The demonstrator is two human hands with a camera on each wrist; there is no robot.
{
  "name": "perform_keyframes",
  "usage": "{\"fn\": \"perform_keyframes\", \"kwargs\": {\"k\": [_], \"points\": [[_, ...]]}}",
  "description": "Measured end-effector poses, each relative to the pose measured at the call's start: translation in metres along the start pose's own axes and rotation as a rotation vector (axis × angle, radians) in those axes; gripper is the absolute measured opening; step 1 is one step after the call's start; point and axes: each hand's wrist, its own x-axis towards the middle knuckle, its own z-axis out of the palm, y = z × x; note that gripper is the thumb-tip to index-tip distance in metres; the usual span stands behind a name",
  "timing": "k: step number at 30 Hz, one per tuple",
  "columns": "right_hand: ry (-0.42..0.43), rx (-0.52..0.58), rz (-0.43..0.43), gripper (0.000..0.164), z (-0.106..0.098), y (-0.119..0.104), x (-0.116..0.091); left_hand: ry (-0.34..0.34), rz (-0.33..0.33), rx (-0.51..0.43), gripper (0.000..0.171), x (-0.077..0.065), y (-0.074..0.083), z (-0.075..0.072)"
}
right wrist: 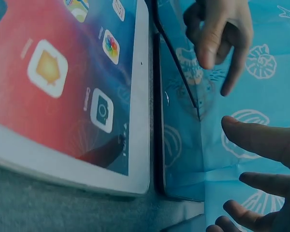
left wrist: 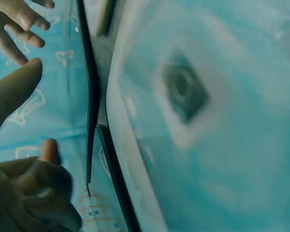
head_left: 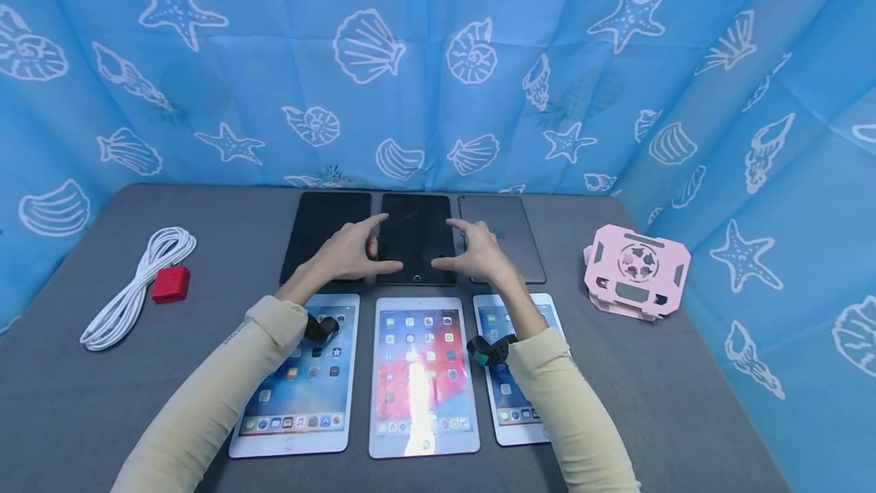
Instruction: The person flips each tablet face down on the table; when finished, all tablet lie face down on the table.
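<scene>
Both hands hover over the middle black tablet [head_left: 416, 230] in the back row, its screen dark. My left hand [head_left: 349, 251] is over its left edge, thumb and forefinger extended and apart; the other fingers bend loosely. Opposite it, my right hand [head_left: 480, 251] spreads thumb and forefinger over the right edge. The wrist views show air between the fingers of both hands. Left of the middle tablet lies another black tablet [head_left: 325, 223], partly hidden by my left hand. On the right, a grey tablet [head_left: 509, 230] lies back side up.
In front lie three lit white tablets: left [head_left: 318, 394], middle [head_left: 390, 394] and right [head_left: 506, 390], partly under the forearms. A coiled white cable [head_left: 140, 287] and a red block [head_left: 170, 284] lie left. A pink stand [head_left: 636, 272] is right. A blue shell-patterned curtain [head_left: 438, 97] borders the table.
</scene>
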Motion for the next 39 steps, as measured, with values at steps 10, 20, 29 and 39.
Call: {"fn": "perform_keyframes", "kwargs": {"k": [10,20,29,39], "points": [[-0.023,-0.03,0.059,0.09,0.011,0.004,0.005,-0.112,-0.061,0.033,0.109,-0.006,-0.014,-0.002],[-0.077,-0.089,0.136,0.1,0.017,0.009,0.01,-0.167,-0.104,0.113,0.121,-0.003,-0.008,0.0],[-0.062,-0.067,0.144,0.097,0.021,0.011,0.01,-0.182,-0.136,0.166,0.12,0.002,0.001,0.006],[-0.058,0.056,0.152,0.097,0.023,0.012,0.009,-0.179,-0.158,0.18,0.119,0.006,0.005,0.007]]}}
